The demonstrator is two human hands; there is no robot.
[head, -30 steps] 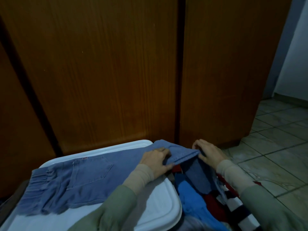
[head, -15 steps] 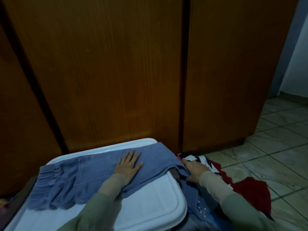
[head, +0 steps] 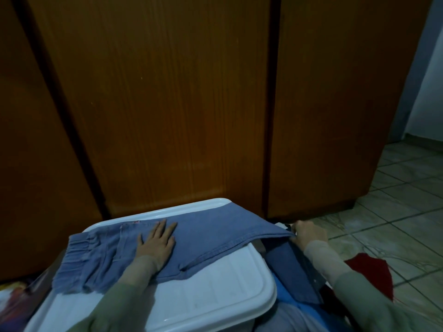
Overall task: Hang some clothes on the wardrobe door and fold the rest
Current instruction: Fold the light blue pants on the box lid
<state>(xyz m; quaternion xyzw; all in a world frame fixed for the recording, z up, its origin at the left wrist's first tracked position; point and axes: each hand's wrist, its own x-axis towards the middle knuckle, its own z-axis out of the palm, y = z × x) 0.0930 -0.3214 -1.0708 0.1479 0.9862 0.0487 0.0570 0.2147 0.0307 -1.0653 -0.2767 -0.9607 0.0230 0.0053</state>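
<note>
Denim shorts [head: 196, 238] soft, limp, fairly heavy, draped over white plastic lid [head: 215, 291]. Left hand [head: 155, 245] flat, fingers spread, pinning them. Right hand [head: 309, 232] pinches leg end off lid's right edge. Best hold: waistband, hem.

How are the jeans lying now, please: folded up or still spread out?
Spread out: the jeans lie lengthwise across the white lid, one end hanging off its right edge.

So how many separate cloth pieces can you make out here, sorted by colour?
Faded blue denim: 1, the jeans spread across the white lid, pressed flat by the left hand and held at one end by the right hand.
Darker blue: 1, a cloth hanging beside the lid.
Red: 1, a garment on the tiled floor.
Total: 3 clearly visible.
</note>
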